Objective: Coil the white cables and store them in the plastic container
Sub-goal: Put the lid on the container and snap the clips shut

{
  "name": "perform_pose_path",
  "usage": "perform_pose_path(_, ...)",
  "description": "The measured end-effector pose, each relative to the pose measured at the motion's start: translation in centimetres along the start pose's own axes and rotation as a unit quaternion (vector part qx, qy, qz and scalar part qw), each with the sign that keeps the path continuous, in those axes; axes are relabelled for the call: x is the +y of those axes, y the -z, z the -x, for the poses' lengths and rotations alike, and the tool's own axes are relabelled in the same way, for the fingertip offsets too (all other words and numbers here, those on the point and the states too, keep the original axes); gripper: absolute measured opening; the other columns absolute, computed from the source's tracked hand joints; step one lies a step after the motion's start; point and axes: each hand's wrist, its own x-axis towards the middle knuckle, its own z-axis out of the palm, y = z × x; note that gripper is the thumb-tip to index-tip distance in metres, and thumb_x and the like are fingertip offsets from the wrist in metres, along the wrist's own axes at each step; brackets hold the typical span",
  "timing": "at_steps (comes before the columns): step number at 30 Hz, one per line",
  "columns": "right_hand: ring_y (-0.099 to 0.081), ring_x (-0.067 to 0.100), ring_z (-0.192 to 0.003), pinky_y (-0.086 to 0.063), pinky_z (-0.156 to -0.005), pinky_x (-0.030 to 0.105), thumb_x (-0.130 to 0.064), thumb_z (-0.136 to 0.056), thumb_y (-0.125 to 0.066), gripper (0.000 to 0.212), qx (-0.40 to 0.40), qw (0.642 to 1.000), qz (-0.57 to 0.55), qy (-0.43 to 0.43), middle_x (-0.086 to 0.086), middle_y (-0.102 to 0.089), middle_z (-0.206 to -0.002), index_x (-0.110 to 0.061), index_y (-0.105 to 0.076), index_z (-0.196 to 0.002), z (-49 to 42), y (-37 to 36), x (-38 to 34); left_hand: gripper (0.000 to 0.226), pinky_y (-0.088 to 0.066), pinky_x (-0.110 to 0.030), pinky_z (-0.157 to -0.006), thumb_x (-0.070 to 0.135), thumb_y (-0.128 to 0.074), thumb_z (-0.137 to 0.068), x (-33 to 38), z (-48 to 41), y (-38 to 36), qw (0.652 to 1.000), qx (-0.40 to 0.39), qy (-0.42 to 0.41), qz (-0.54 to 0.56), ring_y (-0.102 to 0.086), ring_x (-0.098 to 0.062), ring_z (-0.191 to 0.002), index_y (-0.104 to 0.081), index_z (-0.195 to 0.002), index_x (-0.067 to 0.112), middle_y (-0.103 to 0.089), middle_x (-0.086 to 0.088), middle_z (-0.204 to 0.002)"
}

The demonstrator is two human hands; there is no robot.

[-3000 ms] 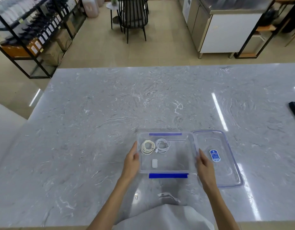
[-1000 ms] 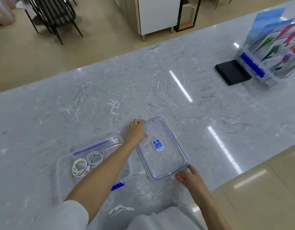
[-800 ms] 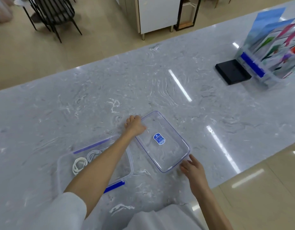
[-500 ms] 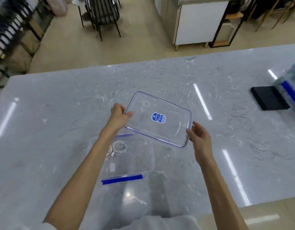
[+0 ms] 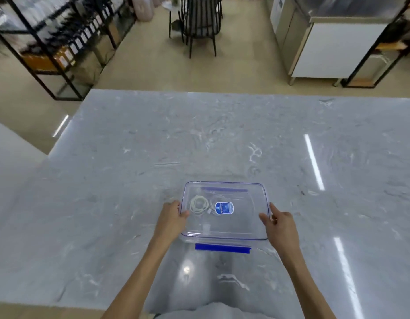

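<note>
Fingers (image 5: 180,214) of the left hand (image 5: 170,221) curl around the left edge of the clear lid (image 5: 243,217), thumb tip over the rim, pinching it; the right hand (image 5: 281,226) mirrors this on the right edge, thumb on the rim's top, other fingers beside the wall, so both hands grip the lid. Grey marble countertop (image 5: 130,180) fills most of the view, with bright light streaks on its right part. Beyond it: black metal shelving (image 5: 49,42) at far left, a black slatted chair (image 5: 201,19) at centre, a white cabinet (image 5: 337,49) at far right, all on a beige floor. Clear plastic container (image 5: 188,240) sits on the countertop near its front edge, between the hands, with the lid directly over it and roughly aligned; whether it is fully seated cannot be told. Blue latch flap (image 5: 223,247) sticks out from the container's near side, below the lid's edge; a second blue flap (image 5: 224,189) shows faintly through the plastic at the far side. Blue label (image 5: 224,208) sits at the lid's centre. Coiled white cables (image 5: 198,204) lie inside the container, left half, seen through the lid, just left of the label. Small white adapter-like piece (image 5: 206,227) lies nearer the front wall; blurred, type unclear.
</note>
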Motion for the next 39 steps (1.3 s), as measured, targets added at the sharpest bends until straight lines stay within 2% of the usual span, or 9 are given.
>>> perform_pose_path(2,-0.048,0.024,-0.066,-0.039,-0.063,0.032,-0.026,-0.095,-0.059,0.041,0.006,1.000,0.014,-0.015,0.009,-0.048,-0.072,-0.013,-0.055,-0.134,0.6,-0.1,0.2,0.019,-0.052,-0.043,-0.083,0.014,-0.065,-0.090,0.1,0.0,-0.4,1.000,0.000,-0.010,-0.006,-0.063,-0.038,-0.088,-0.062,-0.096,-0.003,-0.062,-0.024,-0.098)
perform_pose_path(6,-0.049,0.021,-0.057,-0.039,-0.054,0.032,-0.026,-0.094,-0.059,0.033,0.010,0.999,0.036,-0.029,0.001,-0.047,-0.057,-0.018,-0.060,-0.126,1.1,-0.1,0.1,0.017,-0.051,-0.043,-0.086,0.010,-0.062,-0.090,-0.2,-0.2,-0.4,1.000,-0.014,-0.015,-0.014,-0.062,-0.043,-0.092,-0.060,-0.095,-0.007,-0.060,-0.031,-0.102)
perform_pose_path(9,-0.051,0.015,-0.054,-0.040,-0.053,0.028,-0.030,-0.096,-0.058,0.041,0.008,0.998,0.050,-0.049,-0.002,-0.048,-0.059,-0.019,-0.055,-0.135,1.0,-0.1,-0.2,0.017,-0.050,-0.043,-0.087,0.009,-0.062,-0.090,-0.3,-0.3,-0.3,0.999,-0.022,-0.012,-0.021,-0.061,-0.043,-0.093,-0.061,-0.097,-0.006,-0.061,-0.030,-0.103)
perform_pose_path(15,-0.067,0.031,-0.094,-0.053,-0.082,0.040,-0.034,-0.097,-0.055,0.050,-0.010,0.996,0.040,-0.082,0.012,-0.068,-0.099,-0.018,-0.045,-0.144,1.0,-0.2,-0.8,0.019,-0.051,-0.046,-0.090,0.012,-0.063,-0.090,-0.2,-0.2,-0.4,0.999,-0.025,0.001,-0.023,-0.062,-0.039,-0.096,-0.063,-0.104,-0.001,-0.063,-0.023,-0.107)
perform_pose_path(20,-0.065,0.032,-0.106,-0.051,-0.091,0.042,-0.037,-0.096,-0.057,0.053,-0.020,0.995,0.022,-0.093,0.014,-0.069,-0.118,-0.019,-0.045,-0.144,0.8,0.2,-0.8,0.019,-0.053,-0.044,-0.090,0.014,-0.063,-0.087,0.3,-0.2,-0.2,0.999,-0.020,0.031,-0.016,-0.063,-0.034,-0.096,-0.063,-0.103,0.003,-0.063,-0.019,-0.108)
perform_pose_path(26,-0.065,0.029,-0.105,-0.050,-0.093,0.042,-0.039,-0.095,-0.057,0.055,-0.030,0.993,0.029,-0.107,0.011,-0.071,-0.115,-0.021,-0.045,-0.145,0.6,0.2,-0.5,0.018,-0.052,-0.047,-0.090,0.016,-0.061,-0.088,0.2,0.1,-0.3,0.999,-0.014,0.033,-0.020,-0.062,-0.033,-0.095,-0.061,-0.103,0.007,-0.064,-0.016,-0.107)
perform_pose_path(31,-0.066,0.025,-0.092,-0.050,-0.087,0.040,-0.039,-0.094,-0.059,0.054,-0.035,0.994,0.024,-0.101,0.007,-0.073,-0.098,-0.022,-0.047,-0.143,0.3,0.4,-0.3,0.025,-0.053,-0.047,-0.092,0.018,-0.060,-0.088,0.1,0.1,-0.2,0.998,-0.027,0.051,-0.007,-0.062,-0.030,-0.099,-0.058,-0.112,0.011,-0.062,-0.012,-0.113)
perform_pose_path(35,-0.064,0.021,-0.078,-0.048,-0.076,0.034,-0.040,-0.094,-0.059,0.053,-0.034,0.994,0.030,-0.096,0.004,-0.071,-0.084,-0.024,-0.048,-0.142,0.2,0.6,-0.1,0.036,-0.053,-0.046,-0.092,0.020,-0.060,-0.087,0.1,0.0,-0.2,0.997,-0.045,0.064,-0.004,-0.061,-0.027,-0.100,-0.051,-0.122,0.015,-0.058,-0.010,-0.119)
perform_pose_path(39,-0.059,0.012,-0.064,-0.040,-0.062,0.028,-0.039,-0.094,-0.059,0.052,-0.032,0.994,0.029,-0.098,0.006,-0.070,-0.077,-0.025,-0.048,-0.142,0.3,0.6,-0.1,0.035,-0.053,-0.047,-0.091,0.018,-0.064,-0.084,-0.1,-0.4,-0.4,0.996,-0.049,0.074,0.007,-0.061,-0.027,-0.099,-0.050,-0.117,0.014,-0.057,-0.010,-0.117)
